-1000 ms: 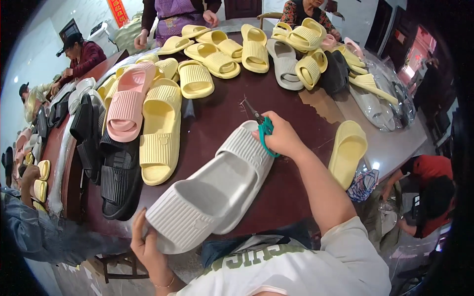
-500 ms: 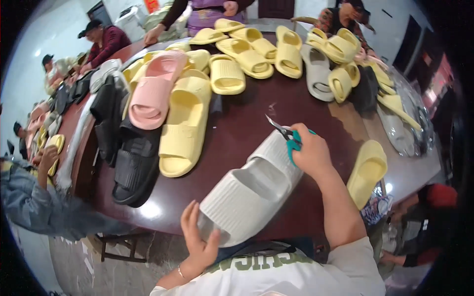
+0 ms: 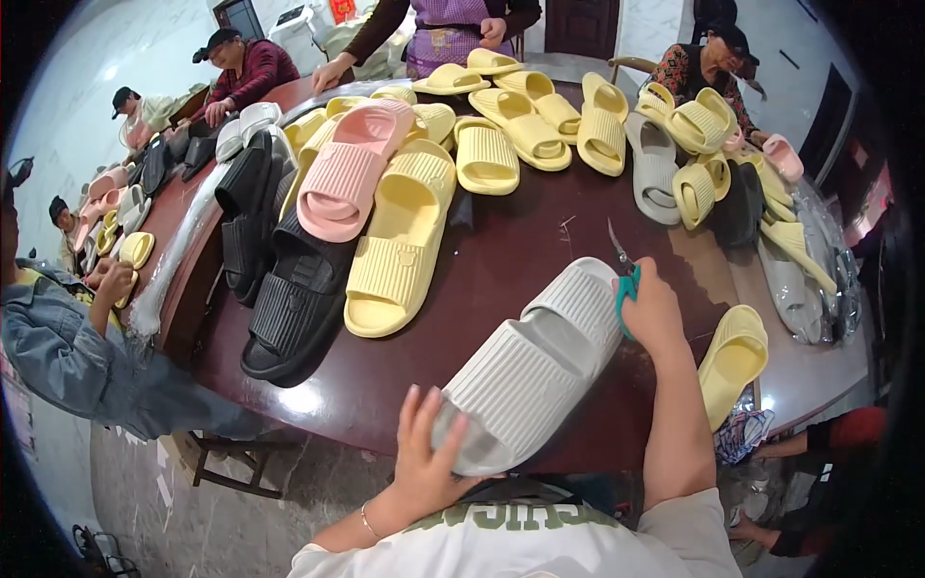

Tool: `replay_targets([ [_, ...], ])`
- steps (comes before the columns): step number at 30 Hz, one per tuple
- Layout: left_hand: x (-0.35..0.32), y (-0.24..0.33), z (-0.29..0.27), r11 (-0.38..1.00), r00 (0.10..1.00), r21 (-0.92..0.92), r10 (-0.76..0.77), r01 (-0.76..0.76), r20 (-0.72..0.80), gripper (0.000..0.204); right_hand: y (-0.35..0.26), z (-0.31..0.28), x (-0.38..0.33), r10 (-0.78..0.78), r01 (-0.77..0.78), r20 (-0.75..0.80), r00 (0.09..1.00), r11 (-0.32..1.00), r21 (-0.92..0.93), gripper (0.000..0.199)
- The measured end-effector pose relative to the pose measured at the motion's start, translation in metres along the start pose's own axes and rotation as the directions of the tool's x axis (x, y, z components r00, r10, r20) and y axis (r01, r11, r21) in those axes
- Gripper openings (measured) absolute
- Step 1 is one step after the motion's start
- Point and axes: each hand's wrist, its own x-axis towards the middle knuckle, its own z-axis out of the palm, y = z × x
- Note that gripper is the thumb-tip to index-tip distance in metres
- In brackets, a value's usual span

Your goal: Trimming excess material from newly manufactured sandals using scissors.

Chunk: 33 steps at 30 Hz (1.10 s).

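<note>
Slipper (image 3: 535, 371), pale grey, now lies more along the desk's (image 3: 501, 279) near edge; left hand (image 3: 429, 462) grips its heel, right hand (image 3: 647, 310) holds teal-handled scissors (image 3: 624, 275) at its toe.

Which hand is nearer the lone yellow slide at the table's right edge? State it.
Right. The right hand, holding scissors, is just left of the yellow slide; the left hand is farther left.

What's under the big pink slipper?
The pink slipper lies on top of yellow slippers, and its near end rests over a black slipper. How many yellow ones are beneath it cannot be seen, because the pink one covers them.
</note>
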Motion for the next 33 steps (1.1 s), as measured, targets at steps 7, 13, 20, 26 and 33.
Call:
replay_targets([
  [7, 0.003, -0.003, 0.01, 0.999, 0.998, -0.047, 0.025, -0.022, 0.06, 0.069, -0.009, -0.005, -0.004, -0.043, 0.047, 0.077, 0.996, 0.997, -0.055, 0.024],
  [13, 0.008, -0.014, 0.003, 0.992, 0.991, -0.001, 0.13, -0.13, -0.026, 0.066, 0.006, 0.006, 0.002, -0.162, 0.162, 0.015, 0.987, 0.987, -0.014, 0.02],
  [20, 0.004, -0.056, -0.013, 0.987, 0.869, -0.158, -0.106, 0.032, -0.483, 0.042, -0.041, 0.009, -0.017, -0.039, -0.084, 0.114, 0.993, 0.455, 0.887, 0.021],
  [26, 0.047, -0.093, -0.081, 0.94, 0.72, 0.284, 0.065, 0.188, -0.691, 0.041, -0.04, 0.015, -0.023, -0.115, -0.083, 0.165, 0.98, 0.518, 0.851, 0.021],
  [33, 0.12, -0.199, -0.122, 0.863, 0.865, 0.47, 0.084, 0.184, -0.494, 0.054, -0.048, 0.016, -0.031, -0.294, 0.161, 0.114, 0.949, 0.764, 0.625, 0.042],
])
